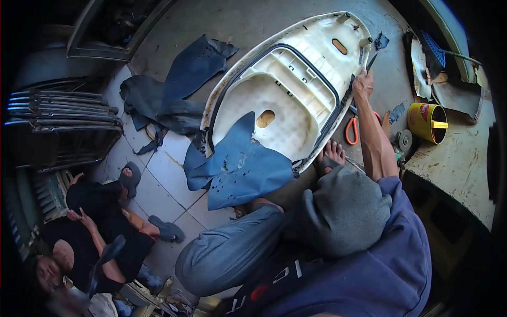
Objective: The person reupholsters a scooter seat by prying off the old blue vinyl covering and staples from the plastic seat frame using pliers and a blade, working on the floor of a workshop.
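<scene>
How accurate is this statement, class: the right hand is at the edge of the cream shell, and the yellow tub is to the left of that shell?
The side is wrong: the head view shows the yellow tub to the right of the cream shell.

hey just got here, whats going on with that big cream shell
The person's right hand is at the right edge of a cream plastic shell, apparently a scooter seat base, gripping what looks like a slim dark pointed tool. The left hand is not in view. A torn blue sheet lies across the base's near end, and orange-handled scissors are beside it. Another person sits at the left, not touching the base.
</scene>
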Demonstrator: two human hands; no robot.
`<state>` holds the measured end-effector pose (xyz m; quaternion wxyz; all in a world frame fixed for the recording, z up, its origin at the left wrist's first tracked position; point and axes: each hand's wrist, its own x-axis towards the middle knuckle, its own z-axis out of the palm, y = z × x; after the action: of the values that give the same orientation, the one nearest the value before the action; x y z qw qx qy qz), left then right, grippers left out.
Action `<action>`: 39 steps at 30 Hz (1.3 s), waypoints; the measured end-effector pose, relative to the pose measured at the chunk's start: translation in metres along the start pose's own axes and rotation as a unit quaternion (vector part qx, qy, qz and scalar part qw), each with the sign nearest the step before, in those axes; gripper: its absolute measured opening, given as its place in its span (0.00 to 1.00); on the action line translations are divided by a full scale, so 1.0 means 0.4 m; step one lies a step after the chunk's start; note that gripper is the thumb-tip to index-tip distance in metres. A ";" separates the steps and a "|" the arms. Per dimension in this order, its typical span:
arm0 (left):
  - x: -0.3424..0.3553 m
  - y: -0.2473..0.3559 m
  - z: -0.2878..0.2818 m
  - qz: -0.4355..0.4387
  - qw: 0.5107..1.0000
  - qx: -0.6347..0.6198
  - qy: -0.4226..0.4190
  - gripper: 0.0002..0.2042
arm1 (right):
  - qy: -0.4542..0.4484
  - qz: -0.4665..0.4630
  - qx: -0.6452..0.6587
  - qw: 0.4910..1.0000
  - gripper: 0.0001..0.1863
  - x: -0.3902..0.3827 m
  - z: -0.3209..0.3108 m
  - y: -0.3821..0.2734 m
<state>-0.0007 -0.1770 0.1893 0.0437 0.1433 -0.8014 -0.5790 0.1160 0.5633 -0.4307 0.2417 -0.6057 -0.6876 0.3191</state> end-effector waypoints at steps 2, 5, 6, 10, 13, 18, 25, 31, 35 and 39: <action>0.003 -0.067 0.078 0.137 0.986 0.036 0.085 0.12 | -0.012 -0.006 0.007 1.000 0.22 0.023 0.002 -0.030; 0.130 -0.266 0.316 0.142 0.985 -0.026 -0.093 0.14 | -0.079 -0.052 -0.003 0.995 0.24 0.076 -0.011 0.026; 0.181 -0.331 0.476 0.148 0.984 -0.032 -0.093 0.14 | -0.065 -0.061 -0.008 0.996 0.25 0.075 -0.044 0.016; 0.373 -0.564 1.005 0.381 0.732 0.555 -0.105 0.43 | -0.111 0.155 0.254 0.948 0.28 -0.002 -0.193 0.005; 0.370 -0.693 1.292 0.290 0.762 0.450 -0.365 0.52 | -0.180 0.203 0.373 0.887 0.36 -0.170 -0.262 -0.001; 0.303 -0.806 1.498 -0.058 0.738 0.378 -0.556 0.42 | -0.206 0.166 0.150 0.953 0.30 -0.287 -0.319 0.109; 0.174 -0.725 1.434 0.110 0.717 0.313 -0.613 0.32 | -0.228 -0.073 -0.057 0.969 0.30 -0.250 -0.436 0.006; 0.135 -0.745 1.380 0.086 0.782 0.169 -0.593 0.39 | -0.258 -0.306 -0.359 0.843 0.28 -0.236 -0.433 -0.080; 0.132 -0.731 1.375 0.093 0.778 0.190 -0.591 0.38 | -0.292 -0.337 -0.396 0.803 0.28 -0.204 -0.414 -0.080; 0.144 -0.736 1.374 0.137 0.766 0.243 -0.579 0.36 | -0.254 -0.396 -0.433 0.769 0.26 -0.181 -0.388 -0.073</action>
<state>-0.1327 0.2252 -0.2722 -0.3858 -0.3250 -0.7996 -0.3259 0.2188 0.5128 -0.3000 -0.1247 -0.2170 -0.9682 0.0063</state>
